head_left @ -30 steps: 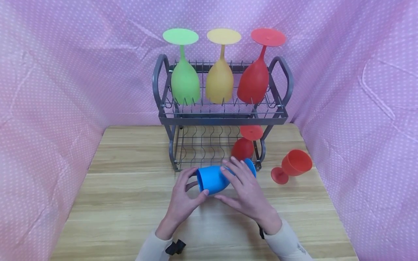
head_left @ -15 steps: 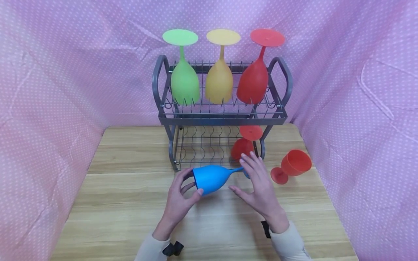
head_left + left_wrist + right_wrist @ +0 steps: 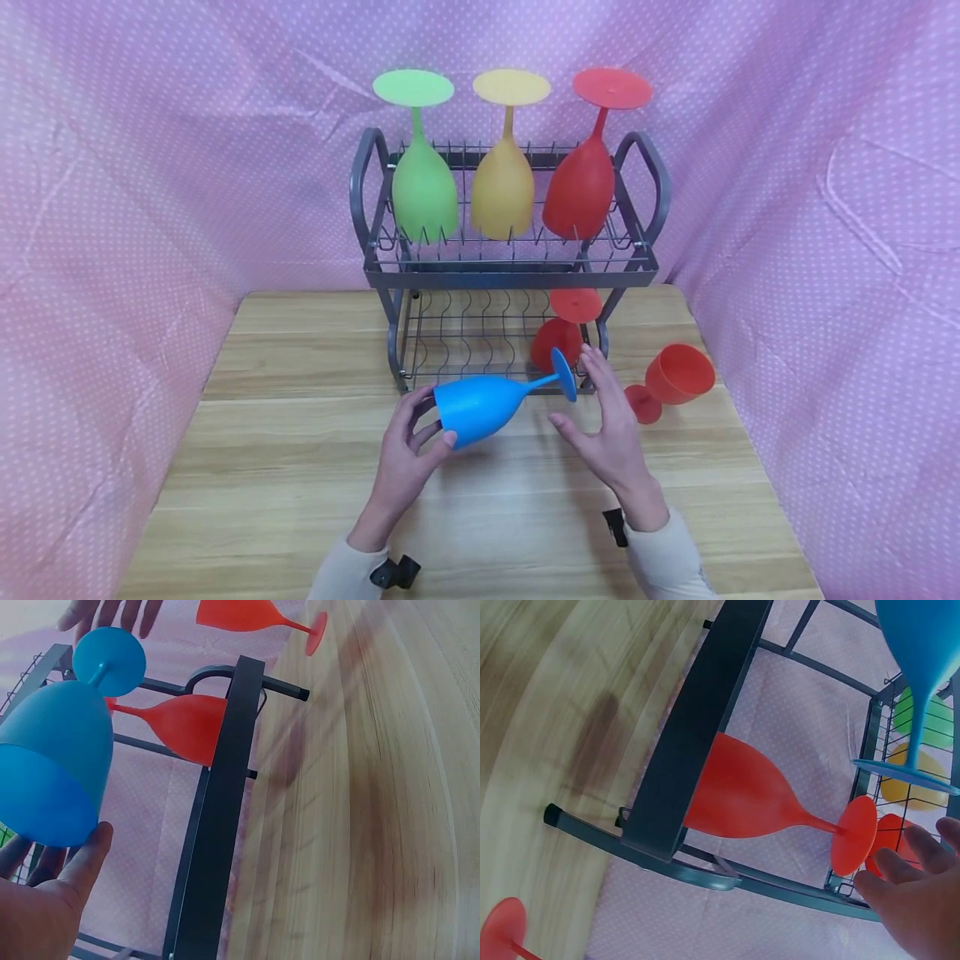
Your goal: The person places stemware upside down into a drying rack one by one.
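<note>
A blue goblet [image 3: 480, 407] is tipped on its side in the air above the table, its foot pointing right. My left hand [image 3: 405, 458] grips it around the rim, thumb in front and fingers behind. Just beyond the goblet's foot, my right hand [image 3: 611, 433] has its fingers spread and holds nothing. In the right wrist view a gap shows between the blue foot [image 3: 906, 777] and my right fingers [image 3: 922, 851]. Behind the hands stands a two-tier dish rack [image 3: 510, 279]. A red goblet [image 3: 557, 343] is upside down on its lower tier, at the right.
On the upper tier, green [image 3: 425, 192], yellow [image 3: 503, 192] and red [image 3: 581, 192] goblets stand upside down. Another red goblet [image 3: 678, 375] is on the table [image 3: 285, 500] right of the rack. Pink dotted cloth [image 3: 150, 167] surrounds the table on three sides.
My right hand has left the goblet's stem and moved right, uncovering the stem and foot. My left hand, still gripping the rim, has shifted slightly left with the blue goblet.
</note>
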A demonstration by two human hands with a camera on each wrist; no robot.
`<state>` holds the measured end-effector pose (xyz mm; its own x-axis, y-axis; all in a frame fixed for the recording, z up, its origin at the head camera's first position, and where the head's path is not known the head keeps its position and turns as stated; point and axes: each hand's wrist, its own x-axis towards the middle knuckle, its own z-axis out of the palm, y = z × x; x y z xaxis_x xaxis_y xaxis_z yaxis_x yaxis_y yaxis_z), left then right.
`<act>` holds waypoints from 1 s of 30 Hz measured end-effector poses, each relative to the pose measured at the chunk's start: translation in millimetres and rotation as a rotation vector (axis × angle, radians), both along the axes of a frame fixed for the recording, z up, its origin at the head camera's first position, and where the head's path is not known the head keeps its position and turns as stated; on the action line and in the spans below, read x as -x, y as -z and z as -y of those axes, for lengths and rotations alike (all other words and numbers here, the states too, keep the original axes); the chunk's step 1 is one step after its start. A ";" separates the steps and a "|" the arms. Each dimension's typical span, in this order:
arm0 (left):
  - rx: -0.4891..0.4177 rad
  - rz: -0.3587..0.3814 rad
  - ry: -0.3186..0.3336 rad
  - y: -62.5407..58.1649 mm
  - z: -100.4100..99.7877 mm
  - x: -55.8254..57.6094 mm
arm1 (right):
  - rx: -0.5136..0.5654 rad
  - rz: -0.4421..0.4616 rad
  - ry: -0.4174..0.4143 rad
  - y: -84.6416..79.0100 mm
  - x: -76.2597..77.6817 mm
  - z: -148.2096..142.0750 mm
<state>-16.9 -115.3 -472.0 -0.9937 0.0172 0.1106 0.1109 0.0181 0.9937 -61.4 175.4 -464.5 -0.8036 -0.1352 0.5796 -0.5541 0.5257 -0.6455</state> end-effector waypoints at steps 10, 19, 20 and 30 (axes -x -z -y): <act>-0.098 0.033 0.001 1.1 0.9 0.4 | 0.086 0.258 0.067 6.9 -3.8 -1.7; -0.161 0.017 -0.029 0.6 -3.3 3.7 | 0.269 0.442 -0.029 12.3 -9.1 6.6; -0.162 0.019 -0.032 0.4 -3.9 3.7 | 0.277 0.455 -0.033 12.7 -10.2 8.1; -0.196 0.010 -0.032 -1.8 -13.1 6.7 | 0.414 0.455 -0.193 13.2 -11.2 28.3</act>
